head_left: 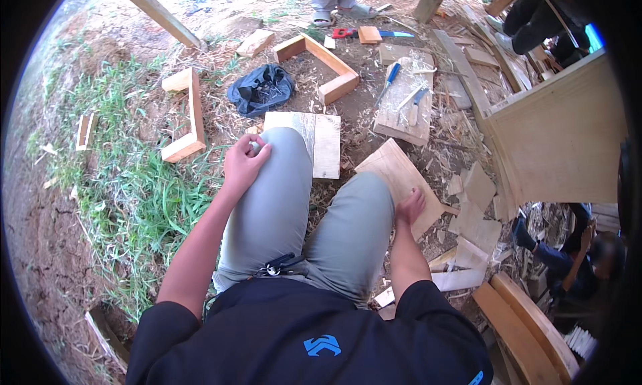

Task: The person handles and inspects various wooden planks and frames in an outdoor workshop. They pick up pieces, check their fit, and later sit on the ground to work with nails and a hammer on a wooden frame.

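My left hand (245,163) rests on my left knee, its fingers loosely bent, the thumb apart from them, and nothing between them. Beyond that knee a flat pale board (326,144) lies on the ground, partly hidden by my leg. Beside my right knee my right hand (410,206) is curled into a loose fist with nothing visible in it. It is over a wide light-brown board (394,159) set at an angle; whether it touches the board I cannot tell. Farther off, a thick plank (406,123) carries a blue-handled chisel (391,76), a second blue-handled tool (420,96) and shavings.
Two three-sided wooden frames (195,111) (344,83) and a black plastic bag (259,91) lie ahead. A red-handled saw (344,33) is farther back, near a standing person's feet (341,14). At right are a large panel (558,131), offcuts (478,184), curved beams (525,325) and another person (578,251).
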A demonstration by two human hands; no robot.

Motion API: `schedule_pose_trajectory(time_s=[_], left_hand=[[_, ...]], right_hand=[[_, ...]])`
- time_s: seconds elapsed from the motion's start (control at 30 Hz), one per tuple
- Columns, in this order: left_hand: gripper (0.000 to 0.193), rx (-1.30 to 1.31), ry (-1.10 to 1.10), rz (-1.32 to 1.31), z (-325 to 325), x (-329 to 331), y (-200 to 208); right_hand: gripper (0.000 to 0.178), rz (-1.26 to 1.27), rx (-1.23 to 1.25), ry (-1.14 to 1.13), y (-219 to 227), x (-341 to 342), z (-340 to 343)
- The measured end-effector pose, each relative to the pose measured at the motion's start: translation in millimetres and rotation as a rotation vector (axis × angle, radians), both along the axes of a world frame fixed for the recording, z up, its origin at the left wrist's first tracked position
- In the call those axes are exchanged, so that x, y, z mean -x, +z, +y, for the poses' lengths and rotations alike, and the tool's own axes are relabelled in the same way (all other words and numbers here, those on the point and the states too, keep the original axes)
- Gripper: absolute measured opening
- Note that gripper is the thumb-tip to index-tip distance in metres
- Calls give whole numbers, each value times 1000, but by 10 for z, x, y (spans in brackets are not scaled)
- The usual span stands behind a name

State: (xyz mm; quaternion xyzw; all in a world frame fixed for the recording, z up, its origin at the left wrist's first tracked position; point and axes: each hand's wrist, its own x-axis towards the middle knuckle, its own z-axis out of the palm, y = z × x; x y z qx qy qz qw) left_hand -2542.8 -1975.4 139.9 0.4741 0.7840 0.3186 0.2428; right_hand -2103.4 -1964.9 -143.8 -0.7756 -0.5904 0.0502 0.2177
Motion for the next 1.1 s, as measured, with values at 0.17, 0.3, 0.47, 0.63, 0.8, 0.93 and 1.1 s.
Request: schedule_pose_trajectory(time_s=[0.17, 0.3, 0.47, 0.63, 0.8, 0.93, 1.1], left_hand=[[24, 98, -73, 30, 120, 142, -118], [24, 113, -212, 62, 296, 85, -145], [24, 73, -386, -126, 627, -393, -480], [21, 79, -445, -20, 830, -198, -823], [17, 91, -440, -188, 963, 264, -1212], [17, 113, -452, -307, 781, 192, -1024], [18, 196, -373, -376, 698, 546, -1124]], right_hand=[[25, -8, 29, -11, -108, 19, -70], [22, 127, 64, 6, -191, 33, 61], [19, 396, 567, 195, 108, -1626, 461], [24, 219, 1044, 216, 771, -1129, 602], [28, 190, 580, 127, 912, -305, 425], [32, 71, 805, -112, 538, -32, -23], [70, 154, 770, -381, 492, 207, 144]])
